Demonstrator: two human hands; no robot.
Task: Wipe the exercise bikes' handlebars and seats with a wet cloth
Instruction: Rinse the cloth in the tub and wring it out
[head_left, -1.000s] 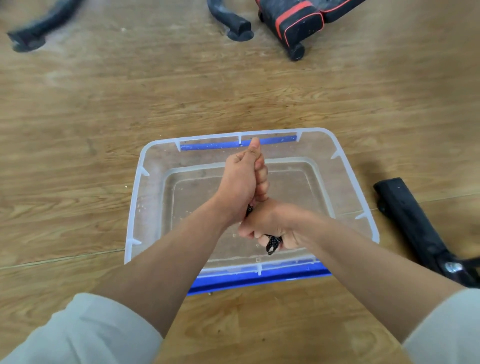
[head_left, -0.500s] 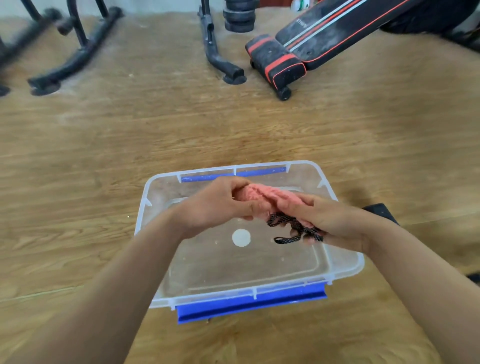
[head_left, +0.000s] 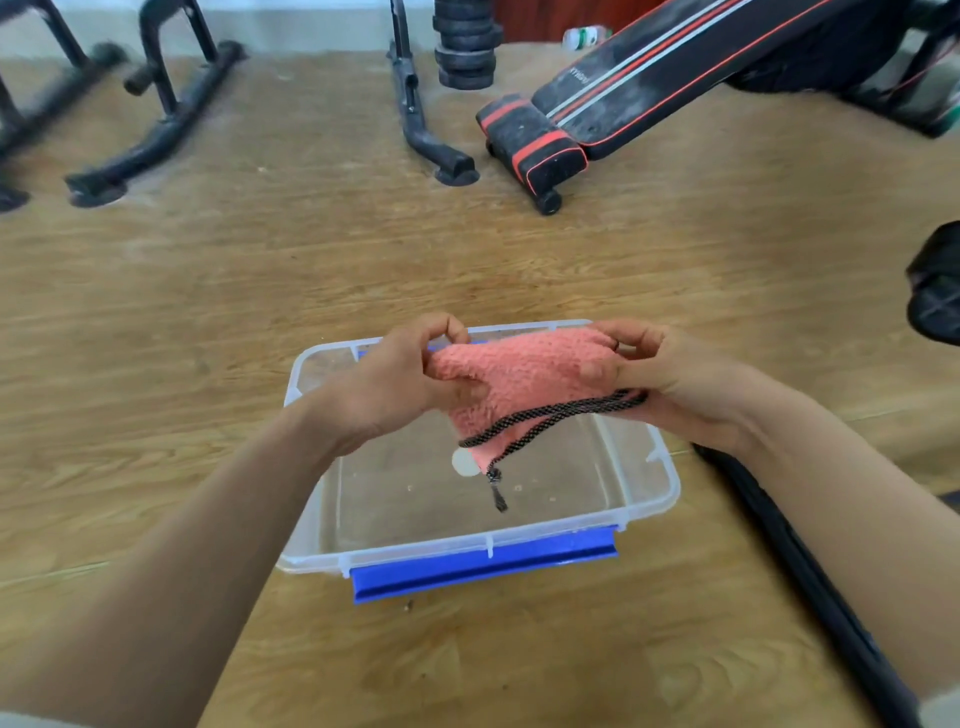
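Head view. We log a worn wood-grain floor (head_left: 260, 291), with a pale wall base along its far edge. Item: pink cloth (head_left: 524, 374), held above a clear plastic tub (head_left: 660, 493). Its long axis runs left to right between our hands, and one corner hangs down toward the tub. Our left hand (head_left: 395, 384) pinches the left edge. Our right hand (head_left: 675, 379) grips the right end together with a black braided cord (head_left: 550, 415), whose frayed tip dangles over the tub. The cloth and hands cover part of the tub's far rim. The tub's near side has a blue latch (head_left: 483, 571). Beyond lie a black-and-red bench (head_left: 623, 88), stacked weight plates (head_left: 465, 47) and black frame feet (head_left: 156, 124). A black bar (head_left: 805, 571) lies beside our right forearm.
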